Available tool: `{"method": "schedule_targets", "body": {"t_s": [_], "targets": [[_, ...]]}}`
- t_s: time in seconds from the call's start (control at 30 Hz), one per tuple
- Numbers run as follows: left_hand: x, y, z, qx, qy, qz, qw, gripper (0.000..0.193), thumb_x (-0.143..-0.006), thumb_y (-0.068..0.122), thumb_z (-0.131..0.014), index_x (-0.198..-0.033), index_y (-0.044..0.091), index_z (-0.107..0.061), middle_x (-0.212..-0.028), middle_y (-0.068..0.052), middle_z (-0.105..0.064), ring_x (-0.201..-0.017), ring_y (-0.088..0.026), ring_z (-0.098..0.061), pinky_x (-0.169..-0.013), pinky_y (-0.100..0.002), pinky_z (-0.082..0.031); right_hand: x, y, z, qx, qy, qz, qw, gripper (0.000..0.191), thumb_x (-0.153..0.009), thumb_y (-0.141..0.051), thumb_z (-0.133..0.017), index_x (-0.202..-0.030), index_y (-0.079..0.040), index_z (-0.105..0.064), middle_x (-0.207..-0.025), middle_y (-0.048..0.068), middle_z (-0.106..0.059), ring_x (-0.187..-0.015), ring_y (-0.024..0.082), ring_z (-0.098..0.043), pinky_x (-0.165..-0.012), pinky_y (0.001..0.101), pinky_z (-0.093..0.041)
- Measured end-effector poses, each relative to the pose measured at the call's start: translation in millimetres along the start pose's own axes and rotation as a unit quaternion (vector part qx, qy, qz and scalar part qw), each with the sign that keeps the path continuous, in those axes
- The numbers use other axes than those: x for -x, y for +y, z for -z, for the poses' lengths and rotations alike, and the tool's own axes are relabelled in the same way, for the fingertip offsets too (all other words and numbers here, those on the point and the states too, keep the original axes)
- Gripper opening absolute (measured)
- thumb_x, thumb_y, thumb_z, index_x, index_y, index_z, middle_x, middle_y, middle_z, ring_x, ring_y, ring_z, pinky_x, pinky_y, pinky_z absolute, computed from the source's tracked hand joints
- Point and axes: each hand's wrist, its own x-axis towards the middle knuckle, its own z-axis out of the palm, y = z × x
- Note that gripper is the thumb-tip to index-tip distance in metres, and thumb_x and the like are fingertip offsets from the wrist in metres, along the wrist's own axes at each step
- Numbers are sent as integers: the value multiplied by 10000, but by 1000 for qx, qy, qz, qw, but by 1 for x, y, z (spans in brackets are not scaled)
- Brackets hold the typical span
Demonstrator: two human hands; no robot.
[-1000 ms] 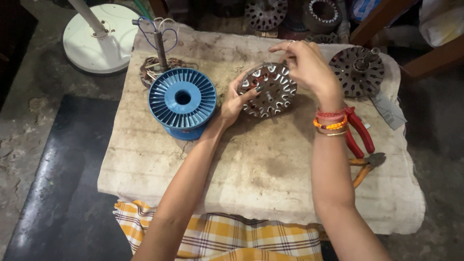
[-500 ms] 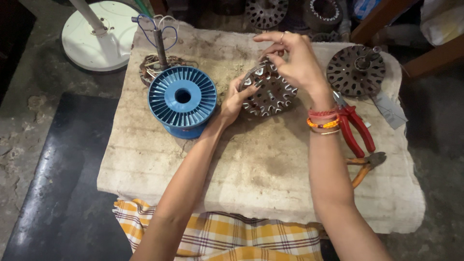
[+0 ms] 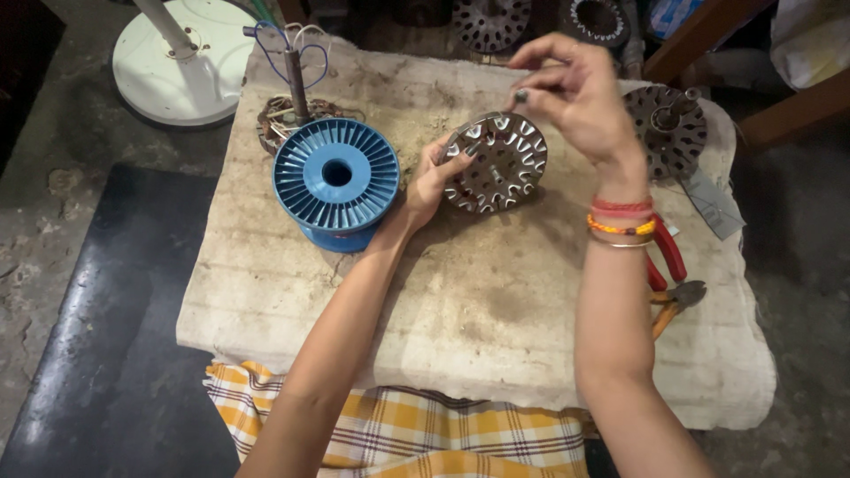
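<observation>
My left hand (image 3: 432, 181) grips the left rim of a round slotted metal stator core (image 3: 498, 162), holding it tilted up off the cloth-covered work block (image 3: 496, 310). My right hand (image 3: 571, 93) is raised above the core's upper right edge, thumb and fingers pinched together; whether a thin wire is between them I cannot tell. A blue plastic spool (image 3: 336, 180) stands just left of my left hand.
A second slotted core (image 3: 666, 129) lies at the right by a grey card. Red-handled pliers (image 3: 666, 257) and orange-handled cutters (image 3: 677, 301) rest at the right edge. A wound coil on a post (image 3: 292, 106) stands behind the spool. A white fan base (image 3: 181, 57) sits on the floor.
My right hand has lifted from the core's top edge to above it, pinching. The core has tilted more upright in my left hand.
</observation>
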Motion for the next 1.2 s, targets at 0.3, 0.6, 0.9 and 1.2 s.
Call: {"method": "schedule_targets", "body": {"t_s": [0.3, 0.6, 0.9, 1.2], "targets": [[0, -1, 1, 12, -2, 5, 1000, 528, -929, 225, -747, -1380, -13, -608, -1197, -73, -731, -1102, -175, -652, -1025, -324, -497, 17, 24, 45, 35, 80, -111, 990, 434, -881, 184, -588, -1267, -13, -580, -930, 92, -751, -904, 128, -741, -870, 187, -568], [-1, -3, 1, 10, 14, 15, 1000, 470, -935, 155, -697, -1364, -13, -609, -1201, -57, -722, -1094, -155, -642, -1014, -308, -480, 17, 32, 45, 343, 101, -233, 904, 435, -801, 105, -586, -1100, -139, -786, -893, 37, -786, -794, 116, -742, -689, 253, -551], [-2, -9, 4, 37, 12, 10, 999, 432, -945, 162, -703, -1331, -17, -630, -1156, -43, -732, -1032, -133, -653, -951, -287, -506, 14, -9, 13, 367, 35, -33, 929, 486, -835, 49, -716, -1294, -107, -724, -1218, 116, -736, -1069, 243, -720, -978, 378, -532], [2, 1, 2, 9, 9, 4, 1000, 489, -932, 206, -722, -1355, -15, -614, -1190, -37, -717, -1078, -121, -642, -977, -281, -504, 6, -12, -17, 327, -35, -53, 943, 478, -788, 103, -713, -1250, -22, -712, -1139, 175, -752, -1051, 251, -746, -942, 354, -586]]}}
